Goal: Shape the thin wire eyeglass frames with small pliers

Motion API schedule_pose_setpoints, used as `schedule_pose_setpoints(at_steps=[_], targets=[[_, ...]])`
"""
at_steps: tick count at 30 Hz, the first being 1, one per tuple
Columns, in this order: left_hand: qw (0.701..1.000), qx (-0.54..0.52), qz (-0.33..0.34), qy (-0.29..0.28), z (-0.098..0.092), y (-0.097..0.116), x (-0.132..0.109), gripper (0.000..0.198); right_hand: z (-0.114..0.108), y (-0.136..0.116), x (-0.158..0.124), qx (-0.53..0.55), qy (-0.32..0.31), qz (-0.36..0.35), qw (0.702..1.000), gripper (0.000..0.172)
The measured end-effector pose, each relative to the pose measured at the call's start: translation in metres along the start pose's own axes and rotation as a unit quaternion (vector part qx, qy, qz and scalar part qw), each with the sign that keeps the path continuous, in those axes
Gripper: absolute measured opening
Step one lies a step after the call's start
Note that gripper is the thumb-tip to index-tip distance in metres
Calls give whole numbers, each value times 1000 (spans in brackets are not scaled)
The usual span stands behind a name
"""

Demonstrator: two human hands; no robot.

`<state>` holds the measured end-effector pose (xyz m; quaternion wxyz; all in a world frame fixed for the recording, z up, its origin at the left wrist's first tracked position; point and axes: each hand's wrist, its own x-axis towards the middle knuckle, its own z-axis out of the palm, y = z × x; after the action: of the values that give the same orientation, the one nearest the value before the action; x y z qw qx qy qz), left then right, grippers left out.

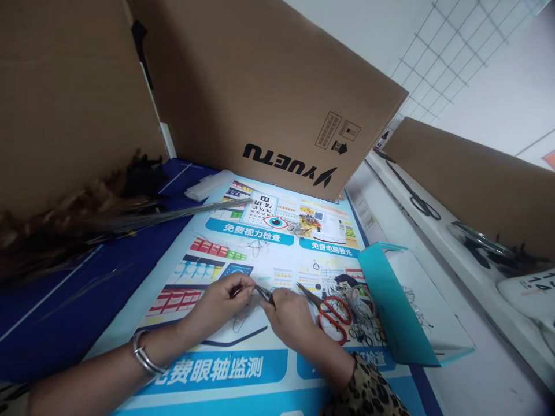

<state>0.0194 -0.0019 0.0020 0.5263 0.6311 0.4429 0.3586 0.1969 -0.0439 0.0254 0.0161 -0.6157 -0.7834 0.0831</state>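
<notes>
R sleeve (366, 384) nearest, leopard print, bottom edge of view. Metal bangles (145, 361) on L wrist. Both hands meet mid-table, just over the printed sheet (284, 261).

L hand (228, 303): fingertips drawn together in a pinch at the tool tip; can't tell what's in the pinch, too small. R hand (288, 320): fingers curled closed around a dark metal hand tool (264, 293), looks like pliers; tip points at L fingers. Can't tell if tool jaws are open.

Just R of R hand: scissors w/ orange handles (323, 306), lying on sheet, blades pointing up-left. Wire coils (362, 303) right beside them. Then teal box (394, 312), open, white inside, w/ loose wire (416, 306) in it.

Further out: wire clump (301, 226) on sheet; bundle of thin strands (208, 206) from the L, ends over sheet. Behind: cardboard panel (243, 86), "YUETU" print upside down. 2nd pair of scissors (420, 202) on R ledge.
</notes>
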Motion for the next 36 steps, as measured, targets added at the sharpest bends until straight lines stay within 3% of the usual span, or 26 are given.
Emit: schedule_pose_setpoints(at_steps=[17, 28, 36], targets=[[998, -15, 19, 57, -12, -9, 14, 15, 2, -4, 29, 15, -18, -8, 1000, 34], [984, -144, -54, 84, -15, -18, 23, 20, 10, -5, 57, 54, -7, 10, 998, 36], [982, -171, -47, 67, -14, -14, 24, 22, 16, 2, 55, 144, 33, 10, 989, 34]])
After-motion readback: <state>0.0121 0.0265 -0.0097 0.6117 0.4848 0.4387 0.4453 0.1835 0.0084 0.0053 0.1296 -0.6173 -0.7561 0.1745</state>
